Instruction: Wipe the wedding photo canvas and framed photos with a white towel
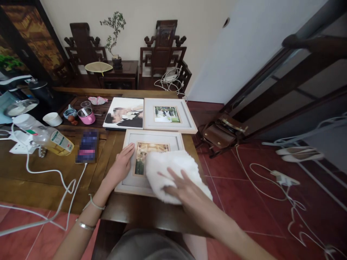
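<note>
Pressing on a bunched white cloth [170, 159], the right hand [185, 187] has its fingers loosely spread over the pile; whether it also pinches a fold underneath cannot be told. The left hand [123, 162] lies on the nine o'clock edge of a picture frame [142, 155], fingers extended. Taking that frame as the clock's centre, the cloth covers its three-to-four o'clock side, hiding part of the photo. The cloth looks soft, fluffy and light, easy to gather from above. The frame seems stiff and fairly light; its front could be slippery or breakable if glazed, which is unclear, so the pale outer border looks the safest hold. It lies flat on a brown wooden table [108, 148]. Another frame [168, 113] sits at one o'clock, a photo panel [124, 113] at eleven. A phone [86, 146] and a bottle of yellow liquid [59, 141] are at nine, a pink cup [86, 116] at ten. Beyond, a dark carved chair [165, 39] stands at twelve, a brown bag [222, 133] at two, and red floor tiles [227, 195] spread at four.
</note>
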Available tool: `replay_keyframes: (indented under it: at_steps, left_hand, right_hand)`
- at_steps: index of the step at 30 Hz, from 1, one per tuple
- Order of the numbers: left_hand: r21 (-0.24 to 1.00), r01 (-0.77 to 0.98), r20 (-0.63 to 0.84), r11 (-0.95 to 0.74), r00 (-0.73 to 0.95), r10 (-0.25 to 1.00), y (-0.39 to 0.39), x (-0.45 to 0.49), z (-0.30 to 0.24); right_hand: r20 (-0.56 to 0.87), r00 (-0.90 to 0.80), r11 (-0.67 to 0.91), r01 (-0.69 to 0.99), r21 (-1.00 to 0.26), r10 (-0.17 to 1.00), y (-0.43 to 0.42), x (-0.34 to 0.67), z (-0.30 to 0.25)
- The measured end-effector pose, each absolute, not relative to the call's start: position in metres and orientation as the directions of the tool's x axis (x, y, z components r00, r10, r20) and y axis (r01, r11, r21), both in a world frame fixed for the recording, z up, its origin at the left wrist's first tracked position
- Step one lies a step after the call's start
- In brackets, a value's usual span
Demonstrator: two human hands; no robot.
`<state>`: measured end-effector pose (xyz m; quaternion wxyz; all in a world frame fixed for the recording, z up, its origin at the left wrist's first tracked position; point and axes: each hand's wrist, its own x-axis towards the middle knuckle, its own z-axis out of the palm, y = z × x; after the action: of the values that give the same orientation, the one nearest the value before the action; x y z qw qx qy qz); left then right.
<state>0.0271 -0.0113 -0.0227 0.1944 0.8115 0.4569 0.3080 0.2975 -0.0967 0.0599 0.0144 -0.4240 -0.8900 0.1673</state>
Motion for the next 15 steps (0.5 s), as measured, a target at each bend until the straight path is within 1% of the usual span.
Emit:
replay_keyframes:
  at_steps: [4, 6, 7, 9, 11, 13, 15]
  left_hand:
    - [0.603, 0.611, 0.315, -0.514, 0.410, 0.856, -0.010, 0.024, -0.024]
    - [0.602, 0.616, 0.305, -0.507, 0.409, 0.860, -0.010, 0.024, -0.025]
    - [0.603, 0.617, 0.307, -0.505, 0.405, 0.861, -0.009, 0.024, -0.026]
    - [0.611, 0.609, 0.325, -0.506, 0.389, 0.862, -0.009, 0.025, -0.027]
    - [0.622, 0.594, 0.351, -0.510, 0.370, 0.860, -0.010, 0.027, -0.029]
    - [0.623, 0.589, 0.369, -0.514, 0.358, 0.858, -0.011, 0.028, -0.030]
    - [0.613, 0.599, 0.377, -0.515, 0.351, 0.857, -0.011, 0.029, -0.031]
  right_hand:
    - [0.062, -0.512, 0.515, 0.851, -0.099, 0.857, -0.034, 0.304, 0.046]
    - [0.134, -0.454, 0.458, 0.889, -0.002, 0.881, -0.005, 0.305, 0.042]
    - [0.147, -0.445, 0.446, 0.895, 0.032, 0.883, 0.006, 0.304, 0.041]
    - [0.126, -0.464, 0.459, 0.886, 0.065, 0.877, 0.016, 0.298, 0.039]
    - [0.073, -0.494, 0.490, 0.869, 0.064, 0.867, 0.010, 0.290, 0.038]
    - [0.008, -0.503, 0.503, 0.864, 0.038, 0.864, -0.014, 0.283, 0.040]
    - [-0.082, -0.515, 0.516, 0.857, -0.019, 0.853, -0.048, 0.281, 0.046]
